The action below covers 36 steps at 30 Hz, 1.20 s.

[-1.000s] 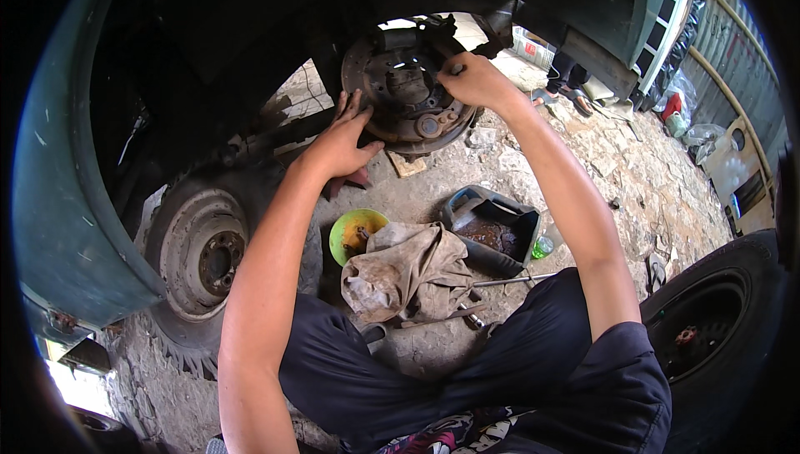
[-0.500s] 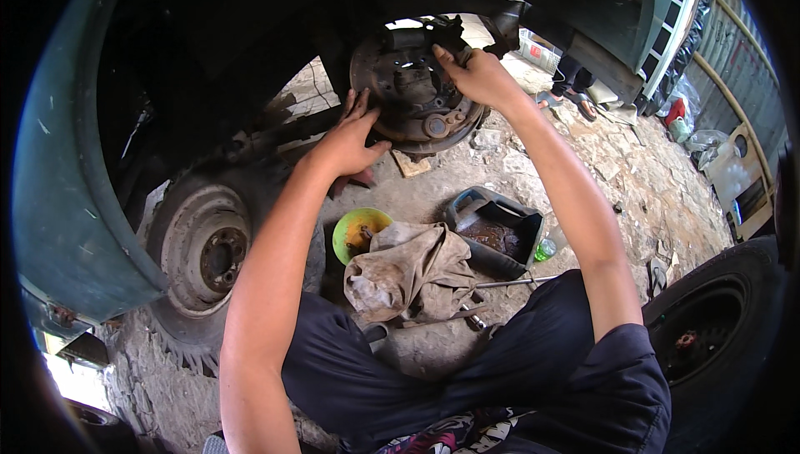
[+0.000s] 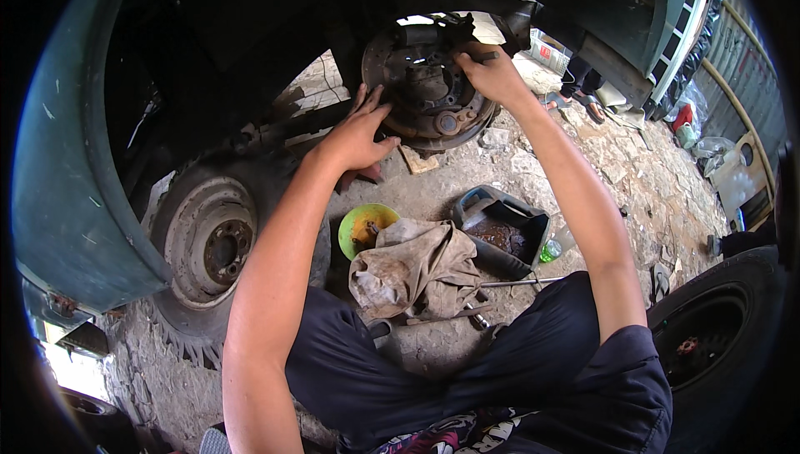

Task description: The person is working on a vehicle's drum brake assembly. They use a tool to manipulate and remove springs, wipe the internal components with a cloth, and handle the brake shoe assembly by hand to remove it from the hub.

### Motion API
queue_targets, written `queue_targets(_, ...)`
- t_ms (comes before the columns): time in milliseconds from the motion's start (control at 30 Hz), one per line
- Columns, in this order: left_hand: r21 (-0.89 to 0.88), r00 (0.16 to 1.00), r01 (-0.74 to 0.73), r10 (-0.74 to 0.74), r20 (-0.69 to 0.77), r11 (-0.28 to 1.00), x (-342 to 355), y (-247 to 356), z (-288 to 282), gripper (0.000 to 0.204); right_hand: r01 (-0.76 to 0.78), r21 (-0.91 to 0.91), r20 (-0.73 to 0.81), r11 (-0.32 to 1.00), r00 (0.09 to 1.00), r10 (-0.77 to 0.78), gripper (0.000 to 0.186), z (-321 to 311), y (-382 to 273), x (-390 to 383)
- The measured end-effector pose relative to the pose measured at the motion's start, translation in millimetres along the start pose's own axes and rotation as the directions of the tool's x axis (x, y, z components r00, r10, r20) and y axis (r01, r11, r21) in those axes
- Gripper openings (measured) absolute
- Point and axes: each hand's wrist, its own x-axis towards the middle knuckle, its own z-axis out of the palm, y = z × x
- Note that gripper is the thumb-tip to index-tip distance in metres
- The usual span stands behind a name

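A rusty brake assembly (image 3: 429, 91) with a round backing plate and curved brake shoes sits under the dark wheel arch ahead of me. My left hand (image 3: 364, 135) lies against its lower left edge, with fingers stretched out and spread. At the upper right side of the brake, my right hand (image 3: 493, 77) is closed, thumb against the curled fingers. A short dark rod-like piece (image 3: 483, 57) shows at those fingers; its kind is not clear. Shadow hides much of the brake's top and the parts behind it.
Between my knees and the brake lie a green bowl (image 3: 354, 233), a crumpled tan cloth (image 3: 412, 266) and a cut-open dark container (image 3: 521, 245) with brown liquid. Wheels stand left (image 3: 179, 241) and right (image 3: 754, 287). Another person's sandalled feet (image 3: 592, 108) show beyond the car.
My right hand has shifted slightly right along the brake, and the short dark piece now shows at its fingers. My left hand stays at the brake's edge. A dark shape has entered at the right.
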Motion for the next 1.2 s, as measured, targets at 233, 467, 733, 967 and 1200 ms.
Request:
queue_targets(233, 0.001, 1.000, 0.002, -0.002, -0.016, 1.000, -2, -3, 2, 0.072, 0.109, -0.162, 0.040, 0.981, 0.994, -0.103, 0.022, 10, -17, -19)
queue_targets(467, 0.006, 1.000, -0.002, 0.002, -0.007, 1.000, -1, 0, 1, 0.073, 0.249, -0.287, 0.206, 0.925, 0.959, -0.194, 0.021, 26, -29, -28)
queue_targets(733, -0.003, 1.000, -0.010, 0.010, -0.019, 1.000, -3, 2, 2, 0.074, 0.111, -0.368, 0.160, 0.923, 0.986, -0.055, 0.032, 10, -23, -17)
queue_targets(967, -0.003, 1.000, 0.000, 0.000, -0.012, 1.000, -2, 2, 3, 0.074, 0.060, -0.264, 0.203, 0.963, 0.979, -0.006, 0.029, -9, -21, -11)
queue_targets(1200, 0.013, 1.000, 0.001, -0.001, -0.015, 1.000, -2, 0, 4, 0.074, 0.087, -0.279, 0.285, 0.956, 0.959, -0.004, 0.030, -9, -19, -13)
